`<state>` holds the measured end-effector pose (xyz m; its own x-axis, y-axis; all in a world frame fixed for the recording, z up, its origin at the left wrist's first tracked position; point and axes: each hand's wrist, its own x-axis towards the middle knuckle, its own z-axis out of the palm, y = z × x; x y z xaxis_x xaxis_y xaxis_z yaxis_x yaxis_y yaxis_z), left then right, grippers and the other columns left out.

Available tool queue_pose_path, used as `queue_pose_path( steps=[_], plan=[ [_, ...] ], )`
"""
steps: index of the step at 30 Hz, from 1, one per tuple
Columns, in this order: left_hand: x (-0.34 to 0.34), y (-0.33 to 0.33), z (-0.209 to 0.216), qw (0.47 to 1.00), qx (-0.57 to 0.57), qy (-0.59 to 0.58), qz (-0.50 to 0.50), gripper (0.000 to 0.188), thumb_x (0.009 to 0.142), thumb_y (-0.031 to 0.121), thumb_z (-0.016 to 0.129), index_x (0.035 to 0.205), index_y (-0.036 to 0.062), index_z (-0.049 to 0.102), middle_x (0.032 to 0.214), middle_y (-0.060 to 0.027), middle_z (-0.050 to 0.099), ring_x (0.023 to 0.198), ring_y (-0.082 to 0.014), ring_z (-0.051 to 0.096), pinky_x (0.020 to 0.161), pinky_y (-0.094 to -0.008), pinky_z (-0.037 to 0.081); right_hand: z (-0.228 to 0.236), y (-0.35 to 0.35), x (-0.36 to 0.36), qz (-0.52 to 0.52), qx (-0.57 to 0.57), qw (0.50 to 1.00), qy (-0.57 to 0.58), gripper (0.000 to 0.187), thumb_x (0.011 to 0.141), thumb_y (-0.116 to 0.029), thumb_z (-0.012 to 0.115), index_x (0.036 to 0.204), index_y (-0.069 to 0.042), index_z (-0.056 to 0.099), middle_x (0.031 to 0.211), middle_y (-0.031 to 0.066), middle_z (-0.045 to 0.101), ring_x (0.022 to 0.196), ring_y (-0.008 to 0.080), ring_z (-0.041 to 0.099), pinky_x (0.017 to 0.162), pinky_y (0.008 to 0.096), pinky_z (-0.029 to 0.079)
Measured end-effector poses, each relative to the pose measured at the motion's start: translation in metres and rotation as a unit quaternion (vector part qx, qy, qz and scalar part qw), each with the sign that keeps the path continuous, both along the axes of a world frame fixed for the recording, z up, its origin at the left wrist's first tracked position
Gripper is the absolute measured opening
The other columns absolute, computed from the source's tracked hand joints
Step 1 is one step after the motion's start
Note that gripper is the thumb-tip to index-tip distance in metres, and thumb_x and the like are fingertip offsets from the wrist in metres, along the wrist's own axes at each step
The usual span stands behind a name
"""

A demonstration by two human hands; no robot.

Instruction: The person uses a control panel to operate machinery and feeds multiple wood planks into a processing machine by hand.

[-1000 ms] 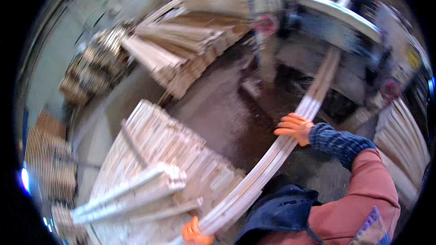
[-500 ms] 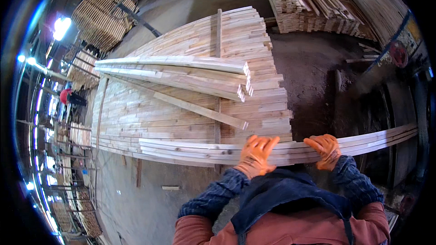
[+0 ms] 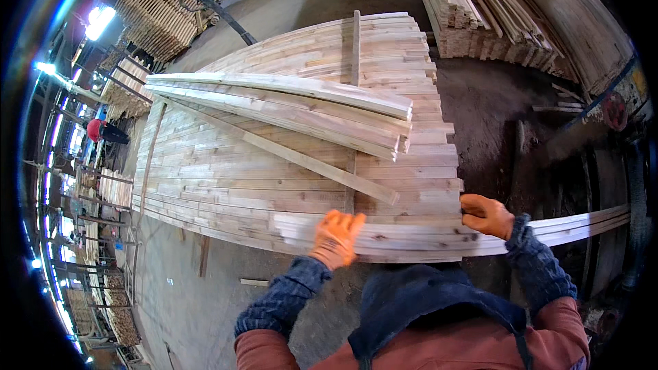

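Note:
A few long pale wooden boards, lying side by side, run along the near edge of a wide stack of boards and past its right end. My left hand, in an orange glove, is bent over these boards near their left ends. Gloved the same way, my right hand curls over the boards' far edge, just beyond the stack's right end. The undersides of both grips are hidden. Farther back, a bundle of thicker boards lies slantwise on the stack, with a single loose board beside it.
Crosswise strips lie on the stack. At the back right stands another lumber pile; dark machinery is at the right. A pallet jack handle stands at the back left. Far left is a person in a red top.
The near boards have slid to the right along the stack. My left hand has moved left along them, toward their left ends. My right hand's fingers are now more curled.

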<state>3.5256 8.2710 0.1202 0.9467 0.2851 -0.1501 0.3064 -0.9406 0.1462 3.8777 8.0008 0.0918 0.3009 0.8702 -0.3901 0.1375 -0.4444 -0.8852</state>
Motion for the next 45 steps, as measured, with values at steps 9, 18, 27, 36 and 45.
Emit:
queue_pose_path(
  steps=[9, 18, 27, 36, 45],
  plan=[
    [0.052, 0.037, 0.002, 0.917, -0.396, -0.022, -0.048, 0.095, 0.082, 0.041, 0.083, 0.158, 0.0072, 0.036, 0.123, -0.0172, 0.066, 0.111, -0.0324, 0.066, 0.1, -0.0439, 0.051, -0.061, 0.237, -0.051, -0.211, 0.038, 0.912, 0.351, 0.067, 0.094, -0.027, 0.076, 0.151, -0.01, 0.045, 0.152, 0.0114, 0.05, 0.137, 0.0261, 0.049, 0.111, 0.0374, 0.042],
    [0.077, 0.318, -0.095, 0.535, -0.58, -0.338, 0.513, 0.078, 0.091, 0.058, 0.072, 0.146, 0.0078, 0.047, 0.141, -0.0155, 0.055, 0.124, -0.027, 0.057, 0.097, -0.0458, 0.051, -0.051, 0.277, -0.082, -0.432, 0.009, 0.857, 0.282, 0.042, 0.091, -0.048, 0.071, 0.111, -0.011, 0.067, 0.088, 0.001, 0.057, 0.077, 0.017, 0.059, 0.072, 0.0325, 0.051],
    [0.007, 0.318, -0.141, 0.534, -0.501, -0.531, 0.426, 0.073, 0.096, 0.048, 0.069, 0.156, 0.0146, 0.045, 0.15, -0.007, 0.053, 0.133, -0.0269, 0.053, 0.108, -0.0431, 0.044, -0.011, 0.241, -0.126, -0.253, -0.128, 0.917, 0.28, 0.061, 0.091, -0.049, 0.075, 0.13, -0.004, 0.061, 0.11, 0.0086, 0.069, 0.096, 0.0214, 0.067, 0.084, 0.0387, 0.055],
    [0.015, 0.06, -0.095, 0.231, -0.826, -0.323, 0.401, 0.052, 0.105, 0.036, 0.059, 0.15, 0.0135, 0.045, 0.136, -0.0051, 0.058, 0.119, -0.0226, 0.059, 0.104, -0.0383, 0.05, -0.009, 0.397, -0.175, 0.279, 0.034, 0.957, 0.074, 0.116, 0.074, -0.061, 0.085, 0.158, -0.001, 0.032, 0.145, 0.0264, 0.052, 0.133, 0.0341, 0.053, 0.113, 0.041, 0.041],
    [-0.049, 0.001, -0.092, 0.653, -0.734, -0.067, 0.174, 0.055, 0.092, 0.043, 0.076, 0.129, 0.0037, 0.066, 0.128, -0.0145, 0.065, 0.12, -0.0274, 0.059, 0.109, -0.0391, 0.043, -0.031, 0.294, -0.196, 0.298, -0.027, 0.954, -0.016, 0.128, 0.063, -0.06, 0.09, 0.162, -0.007, 0.027, 0.157, 0.0258, 0.041, 0.145, 0.0372, 0.041, 0.119, 0.0424, 0.035]
  ],
)
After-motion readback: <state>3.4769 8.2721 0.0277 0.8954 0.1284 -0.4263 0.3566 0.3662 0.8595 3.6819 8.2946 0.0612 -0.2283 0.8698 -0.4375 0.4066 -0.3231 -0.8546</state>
